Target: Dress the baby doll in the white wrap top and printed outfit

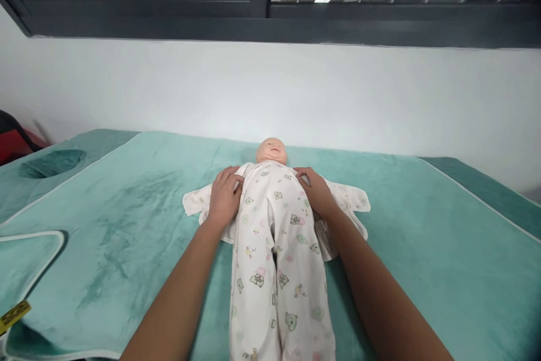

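Trousers (253, 265) lie over a doll (271, 150) on a green mattress (422, 237), left hand (225, 195) and right hand (316, 192) touching their upper sides, any grip indiscernible; light, even handling should keep the waist square.

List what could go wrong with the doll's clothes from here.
If the left hand and right hand, one at each side of the trousers, pull unevenly, the waist might skew. The top spreads out beneath the trousers, so its loose edges might bunch or catch.
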Tool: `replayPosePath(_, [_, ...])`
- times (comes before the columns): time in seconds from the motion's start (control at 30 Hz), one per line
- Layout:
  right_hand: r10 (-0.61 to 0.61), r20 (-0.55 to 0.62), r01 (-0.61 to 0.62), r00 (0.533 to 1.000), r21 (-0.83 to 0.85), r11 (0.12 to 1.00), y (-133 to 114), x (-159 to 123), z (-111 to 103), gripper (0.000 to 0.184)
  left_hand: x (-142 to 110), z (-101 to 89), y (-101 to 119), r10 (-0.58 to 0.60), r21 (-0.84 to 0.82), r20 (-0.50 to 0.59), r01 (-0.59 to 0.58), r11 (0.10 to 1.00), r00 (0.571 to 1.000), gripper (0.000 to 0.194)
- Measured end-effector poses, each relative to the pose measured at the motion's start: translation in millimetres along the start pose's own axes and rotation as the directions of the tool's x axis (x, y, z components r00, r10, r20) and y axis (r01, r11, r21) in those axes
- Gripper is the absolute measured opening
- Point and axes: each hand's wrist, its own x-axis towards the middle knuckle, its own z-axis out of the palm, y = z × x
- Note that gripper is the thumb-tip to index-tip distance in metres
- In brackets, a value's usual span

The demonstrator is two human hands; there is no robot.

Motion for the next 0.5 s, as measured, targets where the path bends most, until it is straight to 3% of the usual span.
replayPosePath(0.2, [-0.037,0.104,0.047,0.994,-0.1,0.994,6.5,-8.9,-11.9,0.019,-23.9,-14.5,3.5,-0.049,0.148,0.216,0.017,0.989,0.975,0.012])
replayPosePath(0.33, [-0.138,0.215,0.168,0.967,-0.129,0.977,12.7,-13.3,-18.8,0.017,-25.3,-13.8,-1.3,-0.033,0.118,0.245,0.004,0.993,0.969,0.016])
replayPosePath(0.5, [-0.165,0.297,0.189,0.941,-0.057,0.98,12.6,-16.7,-27.5,0.027,-22.3,-16.9,-4.4,-0.017,0.04,0.297,0.006,0.999,0.955,0.019])
